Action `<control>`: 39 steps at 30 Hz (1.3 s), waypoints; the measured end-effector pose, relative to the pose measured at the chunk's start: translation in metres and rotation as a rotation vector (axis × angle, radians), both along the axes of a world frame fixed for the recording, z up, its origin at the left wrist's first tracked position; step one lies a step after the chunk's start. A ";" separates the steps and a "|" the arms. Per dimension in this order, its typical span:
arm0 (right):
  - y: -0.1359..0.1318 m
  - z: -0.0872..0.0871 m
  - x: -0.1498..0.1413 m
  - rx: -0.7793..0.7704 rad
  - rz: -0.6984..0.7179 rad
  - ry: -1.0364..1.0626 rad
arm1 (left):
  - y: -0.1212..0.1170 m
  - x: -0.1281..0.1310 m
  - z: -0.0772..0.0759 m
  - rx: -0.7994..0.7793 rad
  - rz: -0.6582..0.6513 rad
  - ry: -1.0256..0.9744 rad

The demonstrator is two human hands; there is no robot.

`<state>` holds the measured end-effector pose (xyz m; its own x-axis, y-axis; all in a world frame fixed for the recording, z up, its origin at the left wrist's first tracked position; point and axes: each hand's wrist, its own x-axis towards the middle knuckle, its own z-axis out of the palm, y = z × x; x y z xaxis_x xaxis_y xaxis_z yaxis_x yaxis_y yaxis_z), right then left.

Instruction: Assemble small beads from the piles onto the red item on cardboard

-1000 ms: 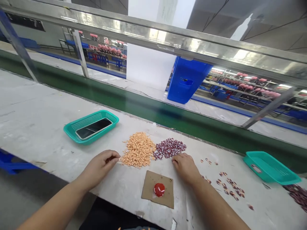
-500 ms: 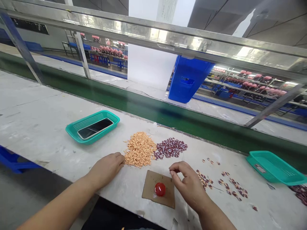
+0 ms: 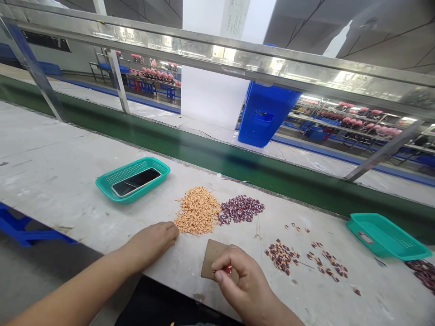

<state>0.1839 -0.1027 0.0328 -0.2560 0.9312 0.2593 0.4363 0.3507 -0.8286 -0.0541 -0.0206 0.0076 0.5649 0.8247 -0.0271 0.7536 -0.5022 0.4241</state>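
1. The right hand (image 3: 243, 281) is closest, over the cardboard square (image 3: 212, 258). Its thumb and fingertips are pinched together on a small red piece (image 3: 228, 270), which mostly hides behind them, just above the cardboard.
2. The left hand (image 3: 152, 245) rests on the white workbench (image 3: 50, 154), its fingers loosely curled and close together, holding nothing that shows. Its fingertips are touching the edge of the orange pieces.
3. The pile of orange pieces (image 3: 197, 212) lies just beside a pile of dark red pieces (image 3: 240, 210).
4. To the right are a small heap of speckled pieces (image 3: 281, 256) and loose scattered pieces (image 3: 326, 262).
5. On the far left, a teal basket (image 3: 132, 179) holds a phone (image 3: 136, 182). On the right sits another teal basket (image 3: 387, 236), with more dark pieces (image 3: 421, 274) near it.
6. Beyond the bench run a green strip (image 3: 204, 158) and a metal rail (image 3: 217, 54). A blue crate (image 3: 267, 115) stands past them, before shelves of pink items (image 3: 360, 122).
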 end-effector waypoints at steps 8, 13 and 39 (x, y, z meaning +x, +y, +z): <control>-0.004 -0.023 -0.024 -0.354 0.084 0.237 | -0.049 0.049 -0.012 -0.306 0.160 -0.683; -0.009 -0.038 -0.019 -0.460 0.098 0.430 | -0.062 0.058 -0.006 -0.317 0.035 -0.577; -0.001 -0.039 0.036 0.125 -0.180 -0.490 | -0.069 0.080 -0.019 -1.026 0.228 -1.085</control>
<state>0.2203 -0.1032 -0.0059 -0.2137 0.9414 0.2610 0.8242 0.3172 -0.4691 0.0258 -0.0898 -0.0118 0.5552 0.7777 -0.2949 -0.1275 0.4299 0.8938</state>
